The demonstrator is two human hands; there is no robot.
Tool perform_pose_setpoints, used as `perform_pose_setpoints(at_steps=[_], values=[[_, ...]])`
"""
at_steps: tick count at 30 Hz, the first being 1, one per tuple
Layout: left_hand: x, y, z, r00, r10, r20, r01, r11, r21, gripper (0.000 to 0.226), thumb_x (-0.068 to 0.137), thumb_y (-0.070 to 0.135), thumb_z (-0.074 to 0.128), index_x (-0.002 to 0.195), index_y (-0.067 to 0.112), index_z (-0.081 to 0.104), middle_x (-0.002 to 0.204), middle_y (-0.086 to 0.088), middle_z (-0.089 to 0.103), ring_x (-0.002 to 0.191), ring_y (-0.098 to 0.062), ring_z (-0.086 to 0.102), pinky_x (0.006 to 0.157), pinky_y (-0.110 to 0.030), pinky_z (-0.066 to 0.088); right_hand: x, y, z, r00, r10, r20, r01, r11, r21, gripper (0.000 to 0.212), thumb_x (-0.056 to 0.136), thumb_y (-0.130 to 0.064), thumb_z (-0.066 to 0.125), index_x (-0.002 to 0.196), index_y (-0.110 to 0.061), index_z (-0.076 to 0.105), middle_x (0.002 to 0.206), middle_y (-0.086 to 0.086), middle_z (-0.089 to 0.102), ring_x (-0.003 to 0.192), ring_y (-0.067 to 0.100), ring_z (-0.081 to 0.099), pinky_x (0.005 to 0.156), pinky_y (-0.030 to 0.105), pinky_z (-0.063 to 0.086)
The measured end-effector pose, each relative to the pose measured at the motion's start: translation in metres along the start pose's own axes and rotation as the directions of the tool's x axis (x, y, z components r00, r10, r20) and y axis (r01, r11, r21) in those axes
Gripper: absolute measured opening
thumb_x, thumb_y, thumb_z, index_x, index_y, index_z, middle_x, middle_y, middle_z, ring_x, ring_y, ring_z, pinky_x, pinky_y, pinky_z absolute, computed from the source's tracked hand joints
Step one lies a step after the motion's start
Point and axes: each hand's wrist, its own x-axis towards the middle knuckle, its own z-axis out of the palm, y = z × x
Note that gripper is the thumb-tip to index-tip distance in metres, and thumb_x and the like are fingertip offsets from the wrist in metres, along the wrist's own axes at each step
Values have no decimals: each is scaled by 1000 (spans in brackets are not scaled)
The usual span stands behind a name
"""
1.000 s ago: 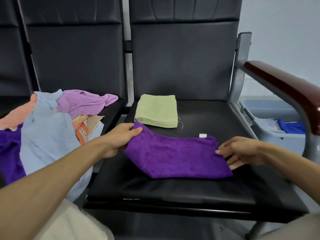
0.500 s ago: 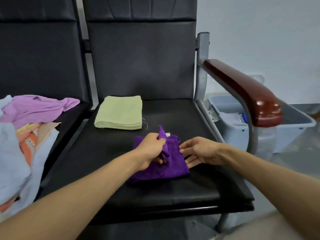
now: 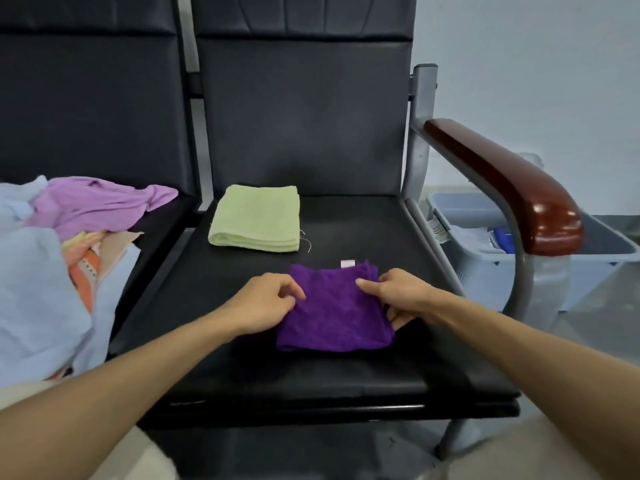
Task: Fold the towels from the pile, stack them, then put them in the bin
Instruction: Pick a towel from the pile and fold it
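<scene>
A dark purple towel (image 3: pixel 334 313) lies folded into a small square on the black chair seat (image 3: pixel 346 368). My left hand (image 3: pixel 266 303) is at its left edge, with curled fingertips pinching the cloth. At the right edge, my right hand (image 3: pixel 398 296) holds the towel, thumb on top and fingers tucked under. Behind it a folded light green towel (image 3: pixel 256 220) rests flat on the seat. The pile of unfolded towels (image 3: pixel 52 271), lilac, light blue and orange, covers the seat to the left. The grey bin (image 3: pixel 609 251) stands on the floor to the right.
A metal armrest with a red-brown wooden top (image 3: pixel 512 188) rises between the seat and the bin. Some blue and white items lie inside the bin. Black chair backs (image 3: pixel 304 116) close off the far side.
The purple towel went from a long strip to a small square: my left hand carried its left end over to the right, and both hands now hold the square's sides.
</scene>
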Motion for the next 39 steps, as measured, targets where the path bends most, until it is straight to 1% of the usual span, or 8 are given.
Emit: perform_pose_setpoints(at_steps=[6, 11, 18, 23, 26, 28, 35, 39], values=[[-1, -8, -14, 982, -5, 186, -42, 967, 250, 25, 96, 31, 53, 118, 26, 62, 98, 10, 58, 92, -10, 55, 88, -25, 44, 9, -15, 19, 972, -144, -184, 41, 880, -473, 39, 99, -38, 46, 120, -7, 52, 123, 14, 60, 111, 30, 58, 88, 31, 46], [-1, -15, -16, 989, -71, 127, 52, 988, 145, 20, 98, 32, 47, 110, 26, 62, 107, 5, 68, 92, -16, 65, 93, -36, 50, 12, -29, 24, 946, -212, -244, 194, 976, -93, 31, 93, -37, 61, 108, -14, 47, 108, 3, 60, 99, 21, 60, 83, 36, 51], [7, -20, -10, 976, -215, -37, 202, 955, -218, 26, 100, 37, 41, 106, 16, 54, 99, -4, 67, 86, -18, 68, 92, -37, 52, 0, -53, 21, 912, -373, -171, 402, 896, 188, 14, 94, -20, 62, 93, -9, 71, 91, 11, 74, 81, 24, 71, 81, 42, 59], [5, -12, -9, 939, -309, 155, 295, 485, -823, 40, 93, 41, 60, 111, 6, 61, 98, -8, 64, 89, -22, 64, 87, -39, 54, -15, -68, 17, 871, -470, -142, 489, 809, 324, 12, 94, -21, 61, 97, -14, 70, 84, 2, 74, 73, 15, 71, 65, 28, 58], [0, -10, -7, 929, -277, 244, 303, 197, -932, 34, 85, 29, 72, 109, 6, 64, 103, -11, 69, 92, -26, 66, 77, -43, 56, -20, -70, 15, 863, -480, -156, 503, 787, 357, 15, 93, -23, 62, 98, -12, 70, 83, 2, 74, 71, 14, 71, 64, 27, 58], [-1, -10, -7, 932, -329, 154, 209, 140, -968, 25, 84, 18, 73, 106, 8, 65, 97, -9, 71, 87, -22, 67, 70, -38, 56, -22, -69, 13, 865, -460, -199, 501, 796, 340, 15, 91, -26, 65, 93, -12, 71, 80, 2, 73, 69, 14, 70, 62, 27, 57], [-9, -9, -20, 886, -360, -294, -119, 436, -892, 14, 96, 24, 59, 105, 15, 65, 92, 0, 71, 78, -9, 67, 56, -23, 53, -17, -61, 12, 895, -363, -257, 430, 855, 291, 17, 91, -27, 65, 97, -13, 73, 87, 6, 75, 78, 19, 72, 69, 32, 59], [-12, -11, -25, 878, -336, -340, -124, 527, -841, 27, 102, 35, 43, 119, 23, 60, 111, 5, 66, 88, -5, 61, 81, -31, 52, -17, -69, 23, 908, -382, -174, 420, 819, 390, 19, 98, -15, 54, 112, -18, 67, 96, 2, 72, 77, 12, 69, 65, 23, 56]])
